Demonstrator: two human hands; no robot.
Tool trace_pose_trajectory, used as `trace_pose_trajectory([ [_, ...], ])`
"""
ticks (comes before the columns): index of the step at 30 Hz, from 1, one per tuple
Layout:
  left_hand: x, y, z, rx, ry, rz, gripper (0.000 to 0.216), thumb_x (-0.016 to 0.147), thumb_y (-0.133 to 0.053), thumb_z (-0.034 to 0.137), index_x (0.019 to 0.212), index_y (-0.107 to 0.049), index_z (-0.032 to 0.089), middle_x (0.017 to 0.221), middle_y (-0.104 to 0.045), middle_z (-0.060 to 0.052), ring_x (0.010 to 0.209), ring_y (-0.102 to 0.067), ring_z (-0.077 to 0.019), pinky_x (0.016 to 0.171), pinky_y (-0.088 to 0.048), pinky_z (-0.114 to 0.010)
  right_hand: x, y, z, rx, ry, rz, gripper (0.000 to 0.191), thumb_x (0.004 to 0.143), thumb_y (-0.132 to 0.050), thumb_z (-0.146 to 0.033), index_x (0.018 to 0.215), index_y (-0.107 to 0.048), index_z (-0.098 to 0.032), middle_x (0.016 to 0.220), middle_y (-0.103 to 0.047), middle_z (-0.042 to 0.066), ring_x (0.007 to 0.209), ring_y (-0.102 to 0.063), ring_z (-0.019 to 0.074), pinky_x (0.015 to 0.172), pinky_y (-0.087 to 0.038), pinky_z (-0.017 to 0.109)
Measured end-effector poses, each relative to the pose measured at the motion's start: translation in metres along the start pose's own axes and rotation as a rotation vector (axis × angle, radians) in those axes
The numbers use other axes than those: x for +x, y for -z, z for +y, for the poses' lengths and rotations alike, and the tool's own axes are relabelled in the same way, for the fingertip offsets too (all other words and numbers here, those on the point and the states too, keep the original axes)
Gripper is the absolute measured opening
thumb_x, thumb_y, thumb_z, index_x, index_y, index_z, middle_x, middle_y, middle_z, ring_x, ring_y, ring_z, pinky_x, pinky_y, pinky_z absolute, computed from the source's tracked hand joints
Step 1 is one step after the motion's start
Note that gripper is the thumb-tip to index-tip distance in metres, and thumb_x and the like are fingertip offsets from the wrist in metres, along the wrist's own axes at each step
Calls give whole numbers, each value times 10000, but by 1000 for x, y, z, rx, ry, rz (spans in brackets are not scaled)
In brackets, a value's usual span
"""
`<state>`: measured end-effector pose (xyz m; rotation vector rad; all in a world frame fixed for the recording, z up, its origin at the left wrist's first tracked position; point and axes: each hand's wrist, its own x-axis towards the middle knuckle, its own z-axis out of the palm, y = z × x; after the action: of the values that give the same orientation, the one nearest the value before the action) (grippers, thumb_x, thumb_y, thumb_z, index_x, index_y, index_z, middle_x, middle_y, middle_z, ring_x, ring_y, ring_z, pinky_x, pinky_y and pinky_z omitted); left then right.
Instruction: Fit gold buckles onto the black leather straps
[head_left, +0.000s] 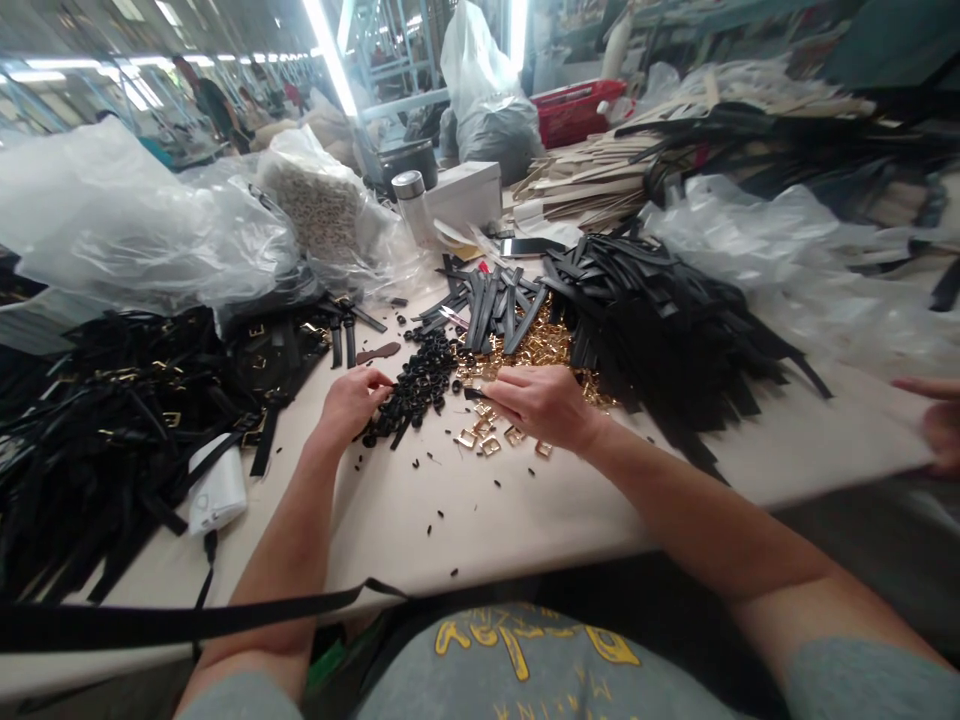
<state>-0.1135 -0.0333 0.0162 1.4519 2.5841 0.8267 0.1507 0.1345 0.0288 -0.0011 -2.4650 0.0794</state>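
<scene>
My left hand is at the left edge of a heap of small black strap loops. Its fingertips are pinched together among the loops, and whatever lies between them is hidden. My right hand is closed on a black leather strap, whose short dark end sticks out to the left of the fingers. Just beneath and behind that hand lie many gold buckles, some of them loose on the table. Black straps rest on top of the buckles.
A large stack of black straps lies to the right. Buckled black straps are heaped at left, beside a white device with a cable. Behind stand a bottle, a white box and plastic bags. Another person's hand shows at right.
</scene>
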Motion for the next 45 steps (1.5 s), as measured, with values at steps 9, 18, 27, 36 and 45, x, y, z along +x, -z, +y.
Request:
trace_pose_trajectory([
  [9,24,-14,-13,33,110,-161,35,656,-703,236,640,-675,223,637,-638,-29,596,-559,-205,625,-389,-321,0,-5,13,-6,-106,-11,293,955,-470,-328,747,-612,-176,685,-569,1,605,-471,99,555,-270,270],
  [18,-10,-19,54,-948,286,-96,306,585,-825,365,714,-630,168,662,-621,-17,576,-547,-122,561,-451,-216,-2,-17,12,123,-152,-21,214,910,-541,-304,765,-625,-171,741,-620,-1,656,-533,102,561,-278,256],
  [27,-30,-66,93,-1658,481,-270,343,563,-882,217,770,-628,116,689,-639,-33,557,-538,-53,512,-461,-106,-3,-24,5,235,-228,46,197,901,-561,-321,796,-637,-173,765,-647,11,699,-580,112,600,-341,223],
  [36,-30,-69,88,-1691,488,-253,342,553,-883,190,779,-637,113,742,-660,-47,602,-583,-66,561,-506,-115,-3,-25,4,250,-241,80,226,915,-541,-339,805,-641,-168,772,-651,18,699,-579,108,613,-352,221],
  [45,-33,-68,92,-1374,285,-205,331,600,-864,270,695,-571,147,613,-604,12,554,-567,-72,544,-475,-141,-4,-27,3,151,-132,21,259,936,-507,-339,777,-629,-175,737,-613,-1,659,-536,91,569,-287,234],
])
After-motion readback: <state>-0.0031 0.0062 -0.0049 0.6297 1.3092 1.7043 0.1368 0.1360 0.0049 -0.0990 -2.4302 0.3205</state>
